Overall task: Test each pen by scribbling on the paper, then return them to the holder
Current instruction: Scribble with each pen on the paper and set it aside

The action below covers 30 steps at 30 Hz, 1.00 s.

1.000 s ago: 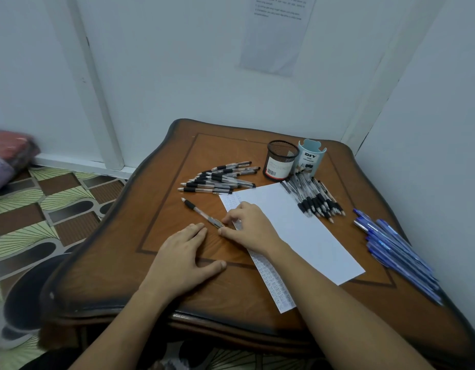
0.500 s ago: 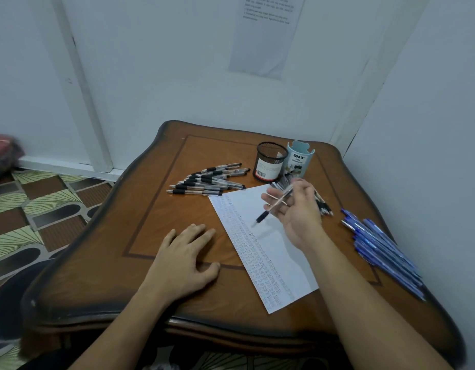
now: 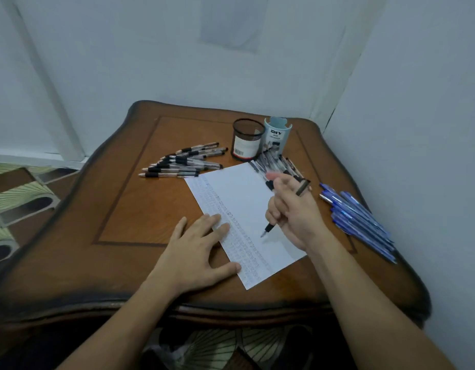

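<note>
Right hand: grasps fresh pen, lowered from one-o'clock pile, tip close to paper. Left hand: flat, now pinning its edge. Scribble due.

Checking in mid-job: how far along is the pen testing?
Done: rows of scribbles fill the left strip of the paper. In hand: the right hand grips a black pen, tip at the sheet, while the left hand presses the paper's edge. Left: the left pen heap, the heap below the holders and the blue pens lie on the table; no pen sticks out of the mesh holder or the blue organizer.
</note>
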### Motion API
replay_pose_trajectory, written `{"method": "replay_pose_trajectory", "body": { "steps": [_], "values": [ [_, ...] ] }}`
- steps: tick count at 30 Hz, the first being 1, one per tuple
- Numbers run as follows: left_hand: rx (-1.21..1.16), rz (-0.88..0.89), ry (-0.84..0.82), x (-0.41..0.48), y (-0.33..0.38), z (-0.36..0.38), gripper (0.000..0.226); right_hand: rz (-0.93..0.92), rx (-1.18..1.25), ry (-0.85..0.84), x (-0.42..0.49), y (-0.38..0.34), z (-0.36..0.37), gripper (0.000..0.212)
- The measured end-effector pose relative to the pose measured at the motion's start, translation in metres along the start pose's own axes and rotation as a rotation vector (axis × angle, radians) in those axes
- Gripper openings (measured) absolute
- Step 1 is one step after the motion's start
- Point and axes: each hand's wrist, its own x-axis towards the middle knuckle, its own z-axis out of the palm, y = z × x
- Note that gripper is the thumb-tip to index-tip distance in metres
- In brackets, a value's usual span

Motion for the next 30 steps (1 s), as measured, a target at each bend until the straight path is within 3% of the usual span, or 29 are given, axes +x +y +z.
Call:
{"method": "replay_pose_trajectory", "body": {
  "steps": [5, 13, 17, 19, 21, 25, 26, 28, 30],
  "values": [
    [0.03, -0.017, -0.006, 0.002, -0.001, 0.001, 0.117, 0.158, -0.04, 0.003, -0.02, 0.019, -0.022, 0.071],
    [0.018, -0.016, 0.005, 0.001, 0.0, 0.001, 0.111, -0.013, -0.292, -0.064, -0.042, 0.041, -0.03, 0.033],
    [0.001, -0.013, 0.001, 0.002, 0.0, 0.0, 0.114, 0.047, -0.391, -0.083, -0.042, 0.04, -0.024, 0.037],
    [0.014, -0.018, -0.002, 0.001, 0.0, 0.0, 0.115, 0.109, -0.33, -0.051, -0.039, 0.037, -0.024, 0.051],
    [0.017, -0.022, -0.005, 0.001, 0.0, 0.001, 0.116, 0.151, -0.215, 0.017, -0.035, 0.035, -0.024, 0.05],
    [-0.002, -0.027, -0.002, 0.002, 0.0, 0.0, 0.115, 0.118, -0.278, 0.025, -0.031, 0.038, -0.026, 0.018],
    [-0.009, -0.029, -0.005, 0.001, 0.0, 0.0, 0.113, 0.106, -0.297, 0.016, -0.031, 0.038, -0.026, 0.019],
    [-0.017, -0.031, -0.011, 0.001, 0.001, -0.001, 0.107, 0.099, -0.312, 0.0, -0.031, 0.038, -0.027, 0.045],
    [-0.019, -0.032, -0.009, 0.001, 0.002, -0.001, 0.105, 0.069, -0.302, -0.012, -0.032, 0.037, -0.029, 0.053]
  ]
}}
